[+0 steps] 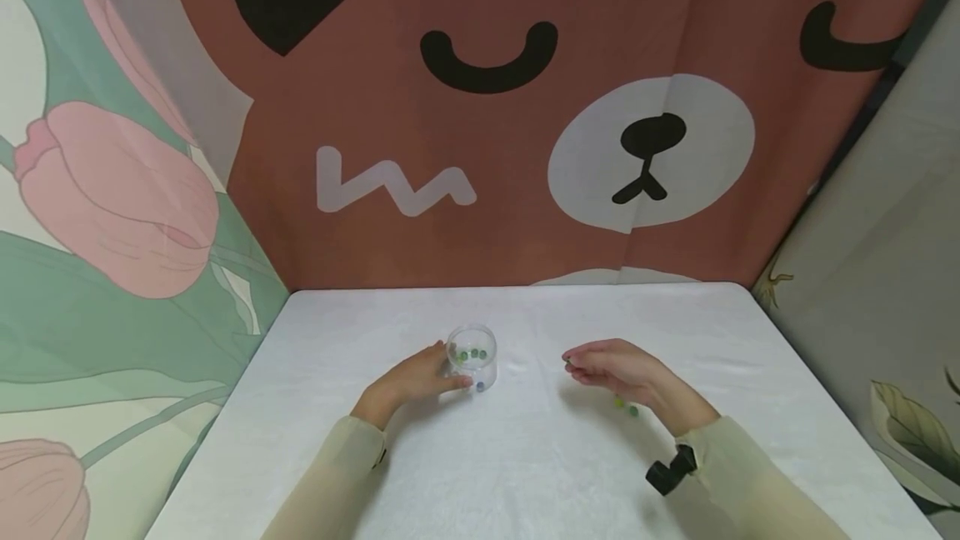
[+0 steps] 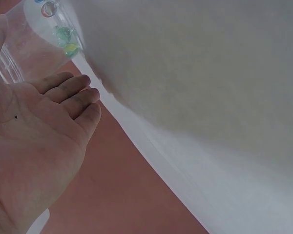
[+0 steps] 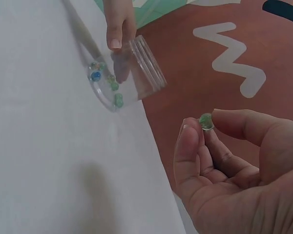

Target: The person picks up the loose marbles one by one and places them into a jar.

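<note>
A clear round jar without a lid stands upright on the white table. Glass marbles lie at its bottom, several green ones and a blue marble among them. My left hand holds the jar from its left side, thumb at the near wall and fingers behind. Apart from the jar, to its right, my right hand is raised over the table. Its thumb and fingertips pinch a green marble. Below that hand, a yellow marble and another green marble lie on the cloth.
White cloth covers the table. Behind its far edge hangs a brown curtain with a bear face. A floral curtain borders the left side and a pale one the right. A black device sits at the right sleeve's cuff.
</note>
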Available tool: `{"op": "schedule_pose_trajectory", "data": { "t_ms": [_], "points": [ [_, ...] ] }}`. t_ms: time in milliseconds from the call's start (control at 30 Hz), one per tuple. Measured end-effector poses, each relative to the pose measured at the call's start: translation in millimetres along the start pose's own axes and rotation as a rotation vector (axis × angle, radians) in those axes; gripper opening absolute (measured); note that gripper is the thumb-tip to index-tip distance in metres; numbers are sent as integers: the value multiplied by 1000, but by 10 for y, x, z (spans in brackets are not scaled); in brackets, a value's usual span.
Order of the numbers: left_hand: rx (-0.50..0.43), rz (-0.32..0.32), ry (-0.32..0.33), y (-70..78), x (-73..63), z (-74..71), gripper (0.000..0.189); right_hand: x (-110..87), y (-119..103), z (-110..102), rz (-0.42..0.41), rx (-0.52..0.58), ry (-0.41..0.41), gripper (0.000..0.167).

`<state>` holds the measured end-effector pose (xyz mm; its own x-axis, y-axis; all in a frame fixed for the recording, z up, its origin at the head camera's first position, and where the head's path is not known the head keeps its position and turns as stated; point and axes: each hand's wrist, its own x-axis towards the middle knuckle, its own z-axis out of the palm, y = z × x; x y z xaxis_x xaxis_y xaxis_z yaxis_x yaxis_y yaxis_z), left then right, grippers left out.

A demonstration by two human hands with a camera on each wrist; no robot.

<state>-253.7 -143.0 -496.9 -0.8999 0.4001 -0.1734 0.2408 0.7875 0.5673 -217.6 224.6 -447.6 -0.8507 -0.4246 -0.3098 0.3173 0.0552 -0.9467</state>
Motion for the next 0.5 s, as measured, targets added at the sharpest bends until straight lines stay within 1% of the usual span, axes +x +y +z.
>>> {"op": "schedule_pose_trajectory", "data": {
  "t_ms": [133, 267, 500],
  "points": [
    [-1, -3, 1, 9, -1, -1, 103, 82, -39, 63, -2, -4, -2, 44],
    [-12, 3, -2, 9, -1, -1, 102, 160, -63, 138, -10, -14, -4, 41],
    [-19, -7, -4, -11, 5, 1, 105, 294, -161, 276, 32, -20, 30, 38]
  ]
}}
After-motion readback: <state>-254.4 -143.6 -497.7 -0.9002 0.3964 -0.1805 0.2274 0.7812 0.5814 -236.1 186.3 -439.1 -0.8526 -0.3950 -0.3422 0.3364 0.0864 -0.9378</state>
